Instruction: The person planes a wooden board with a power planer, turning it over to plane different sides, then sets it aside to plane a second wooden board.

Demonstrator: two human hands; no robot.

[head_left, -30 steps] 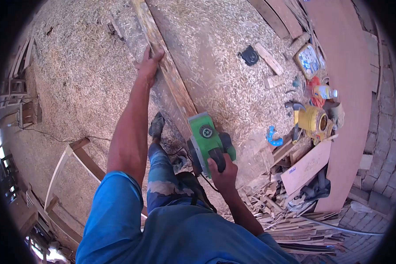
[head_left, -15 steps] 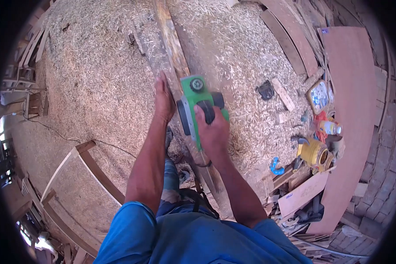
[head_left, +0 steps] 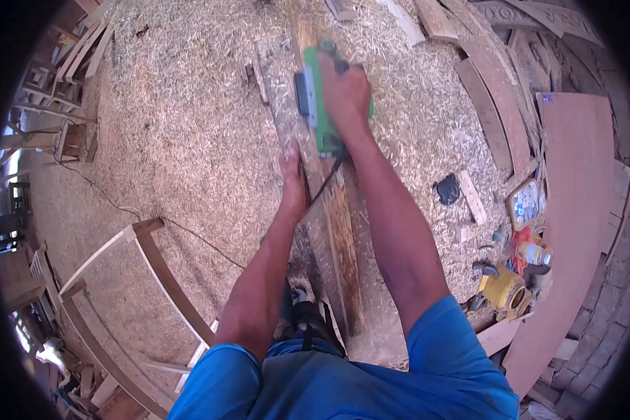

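Note:
My right hand grips the top handle of a green electric planer, which rests on a long narrow wooden board. The board's surface is part pale, part dark brown, and it lies along a wider plank. A black cord trails from the planer's rear, passing near my left wrist. My left hand lies along the left edge of the plank, behind the planer, fingers stretched forward and not wrapped round anything. The planer covers part of the board beneath it.
Wood shavings cover the ground. At left stands a curved wooden frame. On the right are a yellow power tool, a tray, a black lump, a wood offcut and a large flat panel.
My right hand has pushed the planer forward along the board, away from my body. The board behind it now shows. My left hand stays at the plank's edge, and the view has shifted.

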